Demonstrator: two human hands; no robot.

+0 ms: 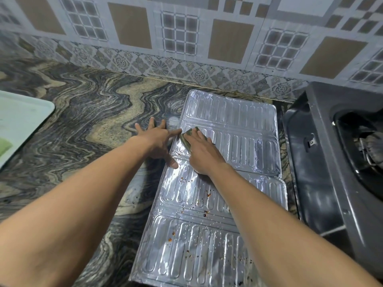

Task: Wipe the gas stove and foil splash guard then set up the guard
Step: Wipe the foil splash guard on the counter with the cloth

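Note:
The silver foil splash guard (232,125) lies flat on the marbled counter, stretching from near the wall to the front edge. Brown grease specks dot its near panels. My right hand (204,151) presses a green scouring pad (186,137) flat onto the guard's middle panel near its left edge. My left hand (156,139) lies spread with straight fingers, its thumb and forefinger on the guard's left edge, the other fingers on the counter. The dark gas stove (323,162) stands at the right, its burner partly in view.
A pale green tray (22,121) sits at the left edge of the marbled counter (87,112). The patterned tile wall (186,38) runs along the back. A narrow strip of counter separates the guard from the stove.

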